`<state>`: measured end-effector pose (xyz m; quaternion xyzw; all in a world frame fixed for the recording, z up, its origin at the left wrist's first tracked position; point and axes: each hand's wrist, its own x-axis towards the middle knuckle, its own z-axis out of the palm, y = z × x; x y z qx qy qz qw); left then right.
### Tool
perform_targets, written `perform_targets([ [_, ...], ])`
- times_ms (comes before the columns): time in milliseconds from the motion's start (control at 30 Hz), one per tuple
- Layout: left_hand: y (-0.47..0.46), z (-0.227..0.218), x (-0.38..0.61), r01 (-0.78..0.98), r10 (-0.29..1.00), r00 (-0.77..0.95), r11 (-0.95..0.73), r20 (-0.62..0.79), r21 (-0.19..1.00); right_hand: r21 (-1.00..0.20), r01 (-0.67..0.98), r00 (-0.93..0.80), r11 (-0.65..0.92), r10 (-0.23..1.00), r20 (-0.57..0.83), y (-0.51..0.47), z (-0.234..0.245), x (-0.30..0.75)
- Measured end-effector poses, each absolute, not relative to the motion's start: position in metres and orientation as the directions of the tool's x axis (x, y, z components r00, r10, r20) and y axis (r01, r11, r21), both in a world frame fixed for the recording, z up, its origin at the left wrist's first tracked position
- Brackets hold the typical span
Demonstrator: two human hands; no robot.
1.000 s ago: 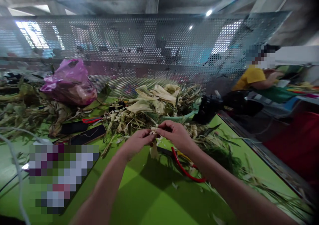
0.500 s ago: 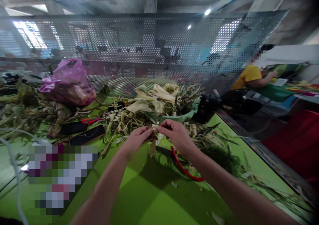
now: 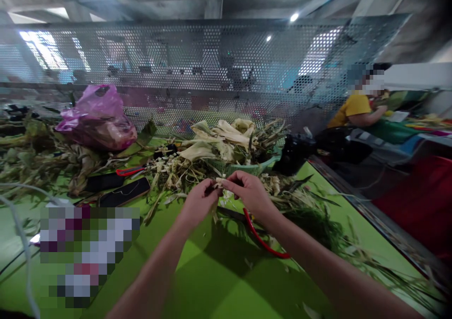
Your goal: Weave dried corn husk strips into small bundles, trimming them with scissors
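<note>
Between the fingertips of both hands is a small pale bundle of dried husk strips [image 3: 219, 183], with a strip end hanging below. My left hand [image 3: 203, 200] pinches it from the left, fingers curled. My right hand [image 3: 246, 189] holds its right side between thumb and forefinger. Under my right wrist lie red-handled scissors [image 3: 261, 239], their dark blades pointing left and partly hidden by the hand. Behind the hands, a green basket [image 3: 270, 162] bears a heap of dried corn husks [image 3: 229, 137]. Loose shreds [image 3: 183, 173] lie to its left.
A pink plastic bag [image 3: 99, 121] sits at the back left. Near it lie a dark phone [image 3: 125, 192] and a red-handled tool [image 3: 130, 171]. A black bag [image 3: 294, 151] stands right of the basket. A perforated metal panel [image 3: 176, 78] runs behind. A person in yellow [image 3: 353, 109] sits far right.
My left hand has turned and shifted slightly right, its fingers curling more around the bundle. The hanging strip is now more covered. The person in yellow has raised a hand.
</note>
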<state>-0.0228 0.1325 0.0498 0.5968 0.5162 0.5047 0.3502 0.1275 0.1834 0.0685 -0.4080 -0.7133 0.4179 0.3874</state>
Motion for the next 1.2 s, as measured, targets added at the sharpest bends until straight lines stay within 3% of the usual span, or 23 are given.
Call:
perform_targets([
  [100,0.135,0.052,-0.027,0.089,0.981,0.001,-0.194,0.194,0.977,-0.918,0.24,-0.379,0.315,0.901,0.21,0.181,0.073,0.126],
  [300,0.137,0.05,-0.031,-0.164,0.988,-0.116,-0.121,0.103,0.979,-0.966,0.098,-0.406,0.239,0.896,0.181,0.177,0.075,0.122],
  [500,0.134,0.049,-0.028,-0.363,0.991,-0.13,-0.066,0.02,0.929,-0.943,0.13,-0.44,0.307,0.87,0.223,0.179,0.06,0.12],
  [600,0.133,0.052,-0.029,-0.348,0.995,-0.102,-0.038,0.002,0.937,-0.918,0.167,-0.427,0.358,0.866,0.26,0.178,0.056,0.12],
  [800,0.138,0.05,-0.036,-0.051,0.973,-0.181,-0.155,0.143,0.987,-0.88,0.215,-0.428,0.423,0.851,0.305,0.177,0.057,0.12],
  [900,0.138,0.05,-0.038,-0.051,0.976,-0.159,-0.157,0.148,0.986,-0.876,0.233,-0.432,0.423,0.852,0.296,0.177,0.056,0.12],
  [967,0.137,0.05,-0.038,-0.12,0.985,-0.119,-0.139,0.125,0.983,-0.914,0.19,-0.447,0.359,0.86,0.245,0.176,0.057,0.119],
  [1067,0.136,0.049,-0.037,-0.317,0.995,-0.043,-0.094,0.085,0.944,-0.991,-0.005,-0.5,0.133,0.858,0.118,0.173,0.058,0.116],
  [1133,0.137,0.048,-0.036,-0.434,0.998,-0.012,-0.063,0.065,0.899,-0.994,-0.112,-0.541,-0.02,0.84,0.044,0.172,0.06,0.115],
  [1200,0.137,0.048,-0.037,-0.464,0.999,-0.018,-0.053,0.05,0.884,-0.99,-0.125,-0.56,-0.064,0.828,0.017,0.172,0.061,0.115],
])
